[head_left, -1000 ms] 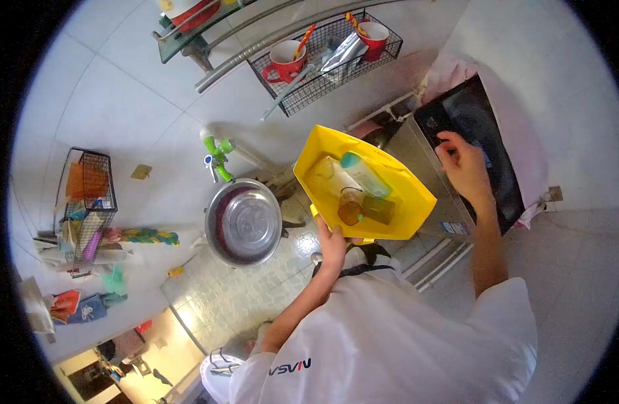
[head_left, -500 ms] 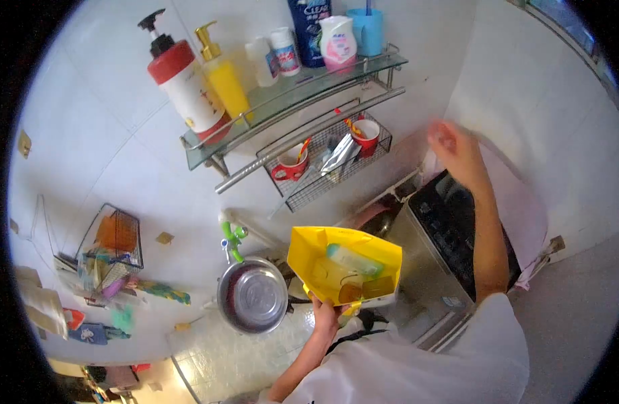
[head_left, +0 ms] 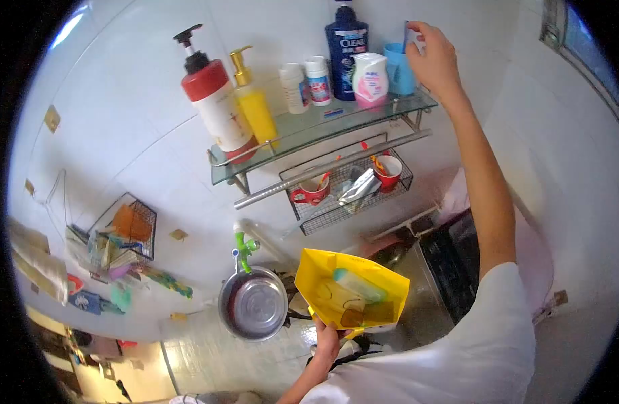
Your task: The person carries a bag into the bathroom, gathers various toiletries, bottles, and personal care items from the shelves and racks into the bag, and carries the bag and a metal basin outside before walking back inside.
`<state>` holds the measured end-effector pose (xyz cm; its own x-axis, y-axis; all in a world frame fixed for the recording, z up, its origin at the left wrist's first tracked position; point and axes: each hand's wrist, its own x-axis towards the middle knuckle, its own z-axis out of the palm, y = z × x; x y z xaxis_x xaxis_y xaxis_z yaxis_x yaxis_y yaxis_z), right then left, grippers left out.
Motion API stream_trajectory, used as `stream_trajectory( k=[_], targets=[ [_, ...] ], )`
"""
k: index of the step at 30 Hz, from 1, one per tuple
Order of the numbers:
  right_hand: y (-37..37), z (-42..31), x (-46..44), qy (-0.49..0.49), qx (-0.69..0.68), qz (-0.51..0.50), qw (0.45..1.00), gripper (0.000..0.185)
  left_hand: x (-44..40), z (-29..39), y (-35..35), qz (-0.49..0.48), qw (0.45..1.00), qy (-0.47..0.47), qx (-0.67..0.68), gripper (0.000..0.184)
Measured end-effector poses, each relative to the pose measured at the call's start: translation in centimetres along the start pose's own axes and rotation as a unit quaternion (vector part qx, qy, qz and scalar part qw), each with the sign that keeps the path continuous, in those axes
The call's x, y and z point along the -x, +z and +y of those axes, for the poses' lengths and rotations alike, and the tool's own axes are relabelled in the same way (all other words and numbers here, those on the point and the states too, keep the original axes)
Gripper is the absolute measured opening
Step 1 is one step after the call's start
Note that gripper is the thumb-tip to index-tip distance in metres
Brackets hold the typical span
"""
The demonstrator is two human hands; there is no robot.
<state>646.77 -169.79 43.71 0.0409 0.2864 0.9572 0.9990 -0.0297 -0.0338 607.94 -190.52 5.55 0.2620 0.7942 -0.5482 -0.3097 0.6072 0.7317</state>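
Note:
My left hand [head_left: 328,339] is closed on the lower edge of a yellow bag [head_left: 323,273]. The bag's mouth faces me, and a pale bottle with a greenish end [head_left: 358,284] lies inside, along with a small brownish item [head_left: 352,318]. High on the right, my right hand [head_left: 432,57] is at a light blue cup [head_left: 398,69] on the glass shelf. Its fingertips close around a thin dark blue stick [head_left: 407,34] at the cup; what kind of stick it is does not show.
Along the glass shelf [head_left: 302,128] stand a red-and-white pump bottle [head_left: 218,108], a yellow pump bottle [head_left: 257,114], a dark blue bottle [head_left: 346,50] and a pink-white bottle [head_left: 371,79]. Below hang a wire basket [head_left: 323,222] with red cups, a green tap [head_left: 244,249] and a metal basin [head_left: 257,306].
My right hand has risen from beside the black-topped appliance to the blue cup on the shelf, and its fingers have closed on the stick. My left hand still holds the bag.

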Motion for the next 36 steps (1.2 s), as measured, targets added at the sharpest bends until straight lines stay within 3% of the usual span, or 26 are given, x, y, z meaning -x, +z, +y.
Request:
stream_trajectory(
  k=[2, 3, 5, 6, 8, 12, 14, 17, 18, 19, 21, 28, 31, 34, 36],
  targets=[
    [-1.7, -5.5, 0.0, 0.060, -0.198, -0.024, 0.978, 0.032, -0.3, 0.0, 0.2, -0.006, 1.000, -0.014, 0.002, 0.036],
    [-1.4, -7.3, 0.3, 0.058, -0.206, -0.027, 0.977, 0.032, -0.4, -0.1, 0.0, -0.017, 0.999, -0.032, -0.005, 0.035],
    [-0.5, -10.4, 0.6, -0.070, -0.230, -0.088, 0.967, 0.030, -1.1, -0.8, -0.7, -0.026, 0.999, -0.032, 0.005, 0.035],
    [0.2, -11.6, 0.4, -0.073, -0.235, -0.089, 0.965, 0.030, -1.2, -1.2, -1.0, -0.041, 0.998, -0.036, 0.009, 0.034],
    [1.7, -13.4, 0.1, -0.112, -0.222, -0.166, 0.954, 0.027, -1.0, -0.8, -0.8, -0.041, 0.999, -0.020, 0.003, 0.034],
    [6.1, -14.8, -2.2, -0.138, -0.156, -0.194, 0.959, 0.033, 0.2, -0.3, -0.5, -0.029, 1.000, -0.007, -0.003, 0.034],
    [6.4, -15.6, -3.8, -0.128, -0.056, -0.307, 0.941, 0.033, 0.6, 0.0, -0.4, -0.008, 1.000, -0.006, 0.007, 0.033],
    [8.3, -15.7, -5.9, -0.144, 0.013, -0.374, 0.916, 0.034, 0.6, -0.2, -1.0, 0.005, 1.000, 0.002, 0.019, 0.034],
    [8.7, -15.6, -5.9, -0.182, 0.012, -0.312, 0.932, 0.022, 0.6, -0.4, -1.3, 0.001, 1.000, 0.008, 0.021, 0.035],
    [8.6, -15.9, -6.0, -0.181, 0.011, -0.315, 0.931, 0.022, 0.4, -0.7, -1.8, 0.003, 1.000, 0.005, 0.021, 0.035],
    [8.6, -16.6, -6.7, -0.071, 0.003, -0.474, 0.878, 0.036, 0.1, -1.2, -2.5, -0.005, 1.000, 0.007, 0.018, 0.037],
    [7.2, -16.7, -6.1, -0.146, 0.057, -0.379, 0.912, 0.026, 0.4, -0.1, -2.9, 0.002, 1.000, -0.012, -0.011, 0.034],
    [5.4, -16.9, -6.3, -0.140, 0.027, -0.416, 0.898, 0.034, 0.4, -0.1, -2.8, -0.004, 1.000, -0.003, -0.007, 0.033],
    [5.7, -16.6, -5.9, -0.091, -0.054, -0.375, 0.921, 0.036, 0.7, 0.3, -2.0, 0.035, 0.999, 0.011, 0.008, 0.036],
    [6.5, -16.3, -5.9, -0.147, -0.029, -0.360, 0.921, 0.037, 0.8, 0.6, -1.9, 0.037, 0.999, 0.016, -0.001, 0.036]
  ],
)
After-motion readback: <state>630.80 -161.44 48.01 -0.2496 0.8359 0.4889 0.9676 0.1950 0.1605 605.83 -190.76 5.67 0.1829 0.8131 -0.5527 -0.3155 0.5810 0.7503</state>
